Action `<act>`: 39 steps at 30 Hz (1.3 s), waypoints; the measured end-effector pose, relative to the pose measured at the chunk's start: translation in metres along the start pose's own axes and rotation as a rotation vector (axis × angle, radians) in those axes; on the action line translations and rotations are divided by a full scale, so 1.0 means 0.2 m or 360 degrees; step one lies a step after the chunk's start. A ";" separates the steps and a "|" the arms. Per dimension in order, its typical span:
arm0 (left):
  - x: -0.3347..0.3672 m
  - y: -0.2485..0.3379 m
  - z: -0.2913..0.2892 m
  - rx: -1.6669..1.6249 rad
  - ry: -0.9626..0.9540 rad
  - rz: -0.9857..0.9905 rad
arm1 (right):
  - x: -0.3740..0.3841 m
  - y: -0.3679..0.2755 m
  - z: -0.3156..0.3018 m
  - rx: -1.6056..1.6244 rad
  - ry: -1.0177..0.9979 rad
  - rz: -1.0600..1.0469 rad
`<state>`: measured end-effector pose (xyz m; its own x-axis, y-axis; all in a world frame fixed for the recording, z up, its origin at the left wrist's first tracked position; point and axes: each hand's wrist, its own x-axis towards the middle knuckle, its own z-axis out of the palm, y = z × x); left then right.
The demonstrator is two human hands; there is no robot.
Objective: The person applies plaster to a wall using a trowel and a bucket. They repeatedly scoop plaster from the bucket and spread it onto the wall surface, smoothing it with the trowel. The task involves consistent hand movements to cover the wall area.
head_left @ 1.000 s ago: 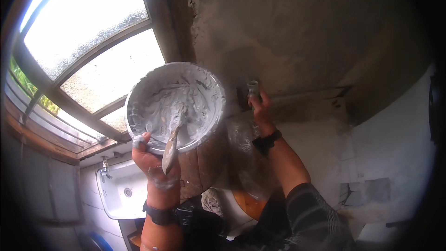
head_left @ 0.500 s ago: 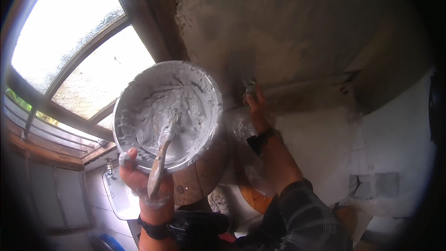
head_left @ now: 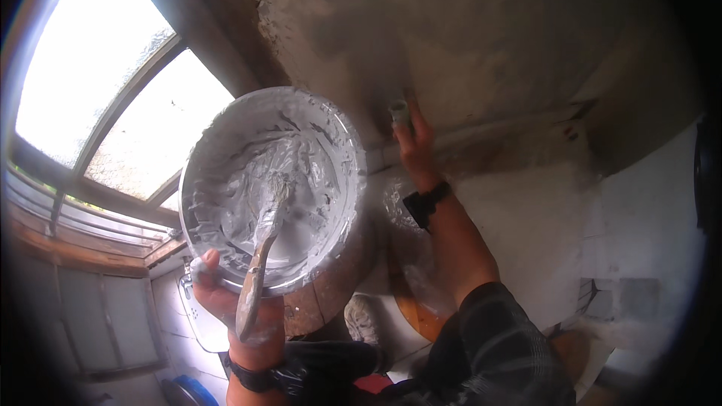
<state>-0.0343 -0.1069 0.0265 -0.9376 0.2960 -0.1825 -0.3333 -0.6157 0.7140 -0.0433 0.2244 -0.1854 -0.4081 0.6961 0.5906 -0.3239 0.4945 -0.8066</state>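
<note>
My left hand (head_left: 226, 301) holds a round bowl (head_left: 347, 210) by its near rim, thumb over the edge and smeared with paste. Grey, wet paste (head_left: 248, 188) coats the bowl's bottom and walls. A wooden-handled brush (head_left: 257, 271) leans in it, its bristles in the paste and its handle sticking out over my left wrist. Beyond the bowl, my right hand (head_left: 415, 143) is raised to the dim, patchy wall (head_left: 466, 53). Its fingers are closed round a small tool with a pale greenish, round end (head_left: 398, 110); the rest of the tool is blurred and its kind is unclear.
A bright window (head_left: 143, 120) with wooden frames stands at the left. Below it is a white sink (head_left: 201, 316). A wooden stool-like top (head_left: 331, 297) lies under the bowl, with an orange-brown round surface (head_left: 421, 319) beside it. A blue-rimmed object (head_left: 192, 391) shows at the lower left.
My right hand has moved up along the wall with its tool. The bowl stays in my left hand, nearly in place, with the brush still in it. The view has shifted slightly.
</note>
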 end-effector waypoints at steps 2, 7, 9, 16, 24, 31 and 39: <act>-0.01 0.00 -0.01 0.0017 0.0054 0.0002 | -0.11 0.06 -0.09 0.0068 -0.0064 0.0234; 0.02 0.06 -0.07 -0.0015 0.0088 -0.0069 | -0.08 -0.32 -0.11 0.0011 0.0065 0.0500; 0.01 0.07 -0.05 0.0027 0.0174 -0.0074 | 0.06 -0.53 -0.05 -0.0016 0.0054 0.0212; 0.01 0.09 0.05 -0.0041 -0.0068 -0.0219 | 0.17 -0.75 0.18 0.0059 -0.0132 0.0311; 0.03 0.04 -0.13 0.0217 -0.0271 0.0112 | -0.24 -0.20 0.05 -0.0009 0.0003 0.0286; 0.01 0.03 -0.11 0.0182 -0.0039 0.0057 | -0.09 -0.35 -0.05 0.0226 0.0208 0.0296; -0.01 0.04 0.05 -0.0027 -0.0041 -0.0082 | -0.18 0.01 0.07 0.0538 0.0375 0.0315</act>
<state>-0.0338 -0.1051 0.0400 -0.9162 0.3465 -0.2011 -0.3832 -0.6114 0.6923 -0.0418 0.1931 -0.2068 -0.2974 0.8791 0.3725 -0.5357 0.1693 -0.8272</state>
